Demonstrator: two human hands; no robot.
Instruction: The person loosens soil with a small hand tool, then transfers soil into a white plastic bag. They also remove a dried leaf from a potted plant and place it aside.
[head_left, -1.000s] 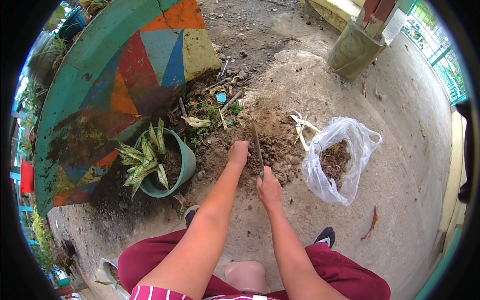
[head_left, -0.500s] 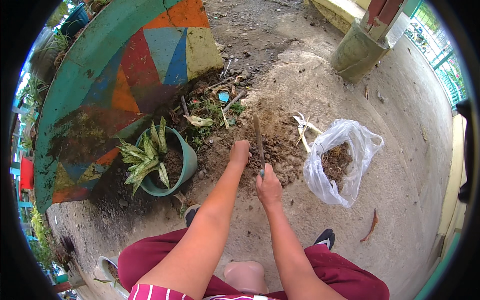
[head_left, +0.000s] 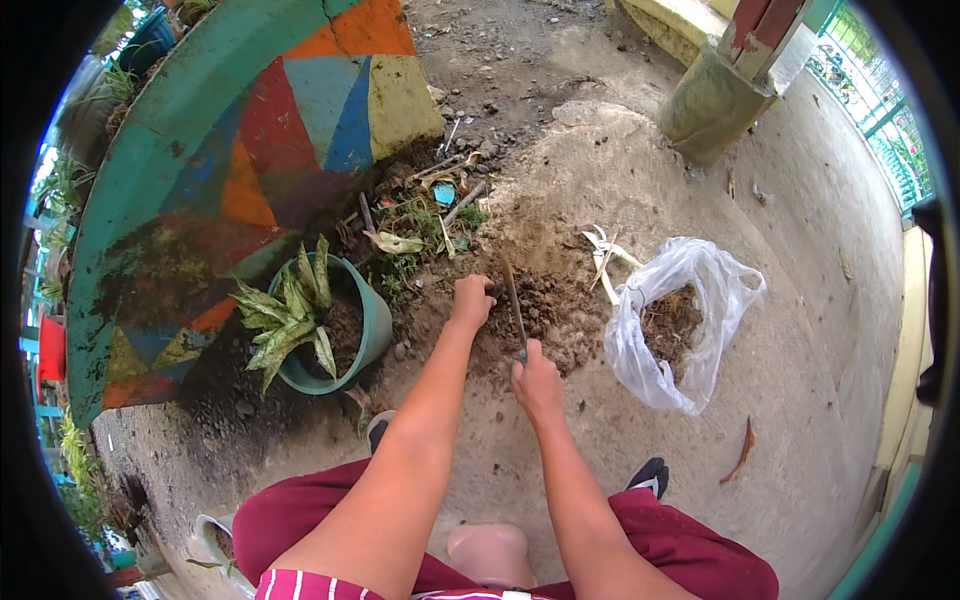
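My right hand (head_left: 538, 382) is wrapped round the handle of a long knife (head_left: 514, 305) with a brown, dirt-stained blade. The blade points away from me over a patch of loose dark soil (head_left: 545, 305). To the left of the blade, my left hand (head_left: 471, 302) is closed at the soil's edge. Its fingertips are partly hidden, and I cannot make out what they hold. Left of that hand stands a green pot (head_left: 376, 330) with soil and a leafy variegated plant (head_left: 290, 315). On the right sits an open clear plastic bag (head_left: 640, 345) with brown soil inside.
Pale stalks (head_left: 608, 262) lie beside the bag. Plant litter and twigs (head_left: 425, 225) are heaped by the painted wall (head_left: 255, 180). A concrete post base (head_left: 715, 105) rises at the far right. A pink rounded object (head_left: 490, 553) is between my legs; a dry leaf (head_left: 740, 450) lies right.
My left hand has shifted slightly left, away from the blade. My right hand has drawn a little nearer to me, and the knife's tip has come nearer too.
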